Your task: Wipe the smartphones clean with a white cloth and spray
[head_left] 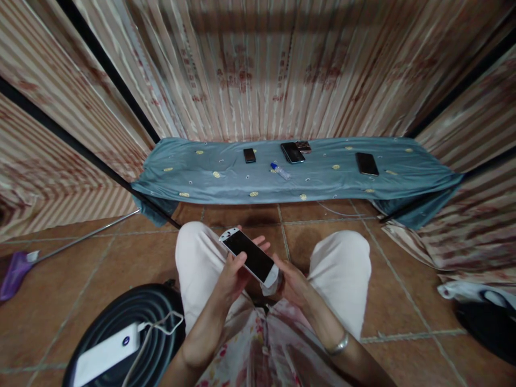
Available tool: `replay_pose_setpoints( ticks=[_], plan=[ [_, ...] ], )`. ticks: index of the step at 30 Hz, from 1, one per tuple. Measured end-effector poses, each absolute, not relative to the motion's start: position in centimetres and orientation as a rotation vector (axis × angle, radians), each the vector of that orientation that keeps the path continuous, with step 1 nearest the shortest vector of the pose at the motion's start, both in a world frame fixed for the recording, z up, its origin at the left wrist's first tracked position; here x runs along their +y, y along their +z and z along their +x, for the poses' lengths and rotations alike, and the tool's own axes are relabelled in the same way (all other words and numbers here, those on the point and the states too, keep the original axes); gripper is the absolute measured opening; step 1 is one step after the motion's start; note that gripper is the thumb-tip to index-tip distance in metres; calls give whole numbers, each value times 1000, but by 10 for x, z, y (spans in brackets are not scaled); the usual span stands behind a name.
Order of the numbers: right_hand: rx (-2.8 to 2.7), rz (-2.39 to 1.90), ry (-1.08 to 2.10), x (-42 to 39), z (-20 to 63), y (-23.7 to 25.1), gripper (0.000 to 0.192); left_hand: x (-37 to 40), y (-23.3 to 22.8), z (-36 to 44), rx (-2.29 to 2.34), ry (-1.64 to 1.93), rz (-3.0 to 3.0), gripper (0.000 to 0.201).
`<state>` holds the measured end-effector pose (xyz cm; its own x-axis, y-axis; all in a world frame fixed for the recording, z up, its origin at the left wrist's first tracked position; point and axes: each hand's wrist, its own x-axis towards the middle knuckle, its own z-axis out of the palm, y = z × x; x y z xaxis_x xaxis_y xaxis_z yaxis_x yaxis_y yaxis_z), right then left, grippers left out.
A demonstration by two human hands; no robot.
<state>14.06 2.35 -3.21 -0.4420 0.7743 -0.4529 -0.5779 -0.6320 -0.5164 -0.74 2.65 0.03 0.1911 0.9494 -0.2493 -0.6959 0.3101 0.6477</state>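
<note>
A white handheld game console (pixel 250 257) with rounded ends and a dark screen is tilted above my lap. My left hand (pixel 236 271) is closed around its left part, thumb on the front and fingers showing past the far edge. At the lower right end, my right hand (pixel 292 279) grips the console's edge with its fingertips. Beneath that end a whitish, crumpled-looking piece (pixel 271 288) shows, mostly hidden; I cannot make out what it is.
Ahead stands a low bench with a blue cloth (pixel 226 185). On it lie a small black device (pixel 249 156), a larger black device (pixel 292 152), a blue-capped bottle (pixel 281 171) and a dark flat case (pixel 366 164). A white power bank (pixel 107 352) rests on a black round stool (pixel 161 301).
</note>
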Motion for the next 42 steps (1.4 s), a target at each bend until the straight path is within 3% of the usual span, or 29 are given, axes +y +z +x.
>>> replay_pose_setpoints(
  ticks=[6, 12, 21, 27, 32, 42],
  plan=[
    [-245, -872, 2168, 26, 147, -38, 36, 43, 1, -5, 835, 1390, 390, 98],
    [-412, -934, 1660, 31, 157, -50, 30, 53, 1, -12, 903, 1322, 244, 71],
    [-1514, -1148, 1048, 13, 142, -42, 47, 52, -8, 6, 944, 1446, 417, 92],
    [-1727, -1176, 936, -6, 139, -26, 54, 57, -15, 4, 1018, 1473, 453, 88],
    [-1742, -1155, 920, -14, 138, -15, 46, 60, -19, 3, 1067, 1548, 515, 92],
    [-1703, -1176, 632, 16, 145, -53, 43, 49, -8, 12, 964, 1463, 369, 82]
  ],
)
